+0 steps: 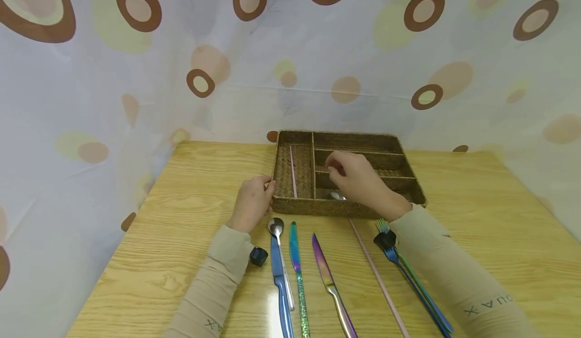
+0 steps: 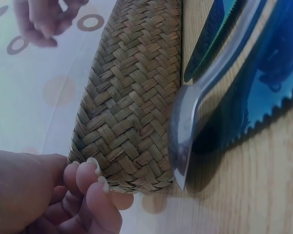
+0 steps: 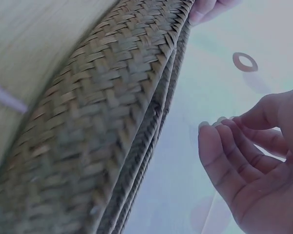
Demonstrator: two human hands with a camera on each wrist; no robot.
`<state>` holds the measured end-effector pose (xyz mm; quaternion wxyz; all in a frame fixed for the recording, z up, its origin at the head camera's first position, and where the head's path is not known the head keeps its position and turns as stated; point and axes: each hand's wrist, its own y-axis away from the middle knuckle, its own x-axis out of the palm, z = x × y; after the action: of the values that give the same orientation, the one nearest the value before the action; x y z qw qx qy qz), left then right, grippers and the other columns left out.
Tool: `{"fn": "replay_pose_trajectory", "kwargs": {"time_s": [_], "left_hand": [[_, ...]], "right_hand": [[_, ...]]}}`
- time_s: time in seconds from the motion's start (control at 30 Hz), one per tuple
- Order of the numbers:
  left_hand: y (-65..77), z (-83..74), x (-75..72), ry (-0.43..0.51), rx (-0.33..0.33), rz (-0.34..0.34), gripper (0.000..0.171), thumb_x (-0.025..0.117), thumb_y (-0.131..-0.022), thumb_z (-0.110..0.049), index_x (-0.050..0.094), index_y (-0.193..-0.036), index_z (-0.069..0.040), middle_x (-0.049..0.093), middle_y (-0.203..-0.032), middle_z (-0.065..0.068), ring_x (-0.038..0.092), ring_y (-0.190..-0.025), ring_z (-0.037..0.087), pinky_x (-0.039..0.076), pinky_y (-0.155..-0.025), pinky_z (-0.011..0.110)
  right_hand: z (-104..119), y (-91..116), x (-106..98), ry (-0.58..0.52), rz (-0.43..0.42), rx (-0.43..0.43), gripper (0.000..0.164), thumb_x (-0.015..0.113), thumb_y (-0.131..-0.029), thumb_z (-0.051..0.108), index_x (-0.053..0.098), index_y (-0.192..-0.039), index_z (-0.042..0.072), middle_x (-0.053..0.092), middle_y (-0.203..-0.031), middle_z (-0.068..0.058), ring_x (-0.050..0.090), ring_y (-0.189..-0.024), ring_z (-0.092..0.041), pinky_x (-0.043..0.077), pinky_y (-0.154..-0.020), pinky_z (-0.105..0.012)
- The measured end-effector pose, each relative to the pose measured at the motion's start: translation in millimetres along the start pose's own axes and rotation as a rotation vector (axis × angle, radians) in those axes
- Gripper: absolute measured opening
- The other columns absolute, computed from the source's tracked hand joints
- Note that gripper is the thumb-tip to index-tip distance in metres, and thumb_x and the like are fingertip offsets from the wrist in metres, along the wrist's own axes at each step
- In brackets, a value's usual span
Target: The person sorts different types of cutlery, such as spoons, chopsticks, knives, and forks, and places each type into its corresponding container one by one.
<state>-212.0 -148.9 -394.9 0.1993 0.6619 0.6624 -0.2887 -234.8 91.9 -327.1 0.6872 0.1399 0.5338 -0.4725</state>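
Note:
A woven tray [image 1: 281,204] with several compartments stands at the table's far side. My left hand [image 1: 265,189] holds its front left corner, curled fingertips [image 2: 90,170] against the woven wall [image 2: 132,97]. Over the tray's right compartments hovers my right hand [image 1: 338,169], its fingers [image 3: 219,141] relaxed and empty beside the tray's wall [image 3: 102,107]. A silver spoon [image 1: 337,195] lies in the front compartment under that hand. A thin pink stick [image 1: 292,176] lies in the left compartment.
On the wooden table [image 1: 476,217] in front of the tray lie a spoon [image 1: 276,225], a blue knife [image 1: 280,282], a teal utensil [image 1: 296,262], a rainbow knife [image 1: 328,277], a pink stick [image 1: 376,277] and two forks [image 1: 410,280]. A spotted curtain [image 1: 136,101] closes in the back and sides.

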Motion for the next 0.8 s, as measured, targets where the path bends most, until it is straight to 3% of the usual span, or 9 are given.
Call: {"fn": "replay_pose_trajectory", "kwargs": {"time_s": [0.3, 0.57, 0.8], "left_hand": [[-0.6, 1.2, 1.1, 0.001, -0.001, 0.006, 0.036, 0.044, -0.099, -0.024, 0.050, -0.126, -0.002, 0.058, -0.056, 0.007, 0.056, -0.043, 0.017, 0.045, -0.037, 0.028], [-0.2, 1.1, 1.2, 0.007, 0.008, -0.005, 0.035, 0.044, -0.099, -0.023, 0.051, -0.125, -0.001, 0.057, -0.055, 0.005, 0.054, -0.041, 0.014, 0.045, -0.037, 0.027], [0.8, -0.1, 0.3, 0.009, 0.003, 0.004, 0.036, 0.044, -0.099, -0.023, 0.050, -0.126, -0.001, 0.058, -0.055, 0.005, 0.055, -0.042, 0.016, 0.045, -0.037, 0.028]], "right_hand": [[-12, 50, -17, -0.050, 0.031, 0.097, 0.010, 0.050, -0.095, 0.015, 0.058, -0.101, 0.014, 0.061, -0.079, -0.003, 0.049, -0.056, -0.014, 0.044, -0.050, -0.033], [-27, 100, -22, -0.013, 0.018, 0.148, 0.009, 0.052, -0.094, 0.013, 0.060, -0.098, 0.011, 0.059, -0.072, 0.001, 0.045, -0.051, -0.011, 0.041, -0.046, -0.028], [-39, 136, -32, 0.039, 0.102, 0.217, 0.007, 0.054, -0.093, 0.015, 0.060, -0.096, 0.011, 0.057, -0.070, 0.002, 0.040, -0.049, -0.010, 0.037, -0.044, -0.027]]}}
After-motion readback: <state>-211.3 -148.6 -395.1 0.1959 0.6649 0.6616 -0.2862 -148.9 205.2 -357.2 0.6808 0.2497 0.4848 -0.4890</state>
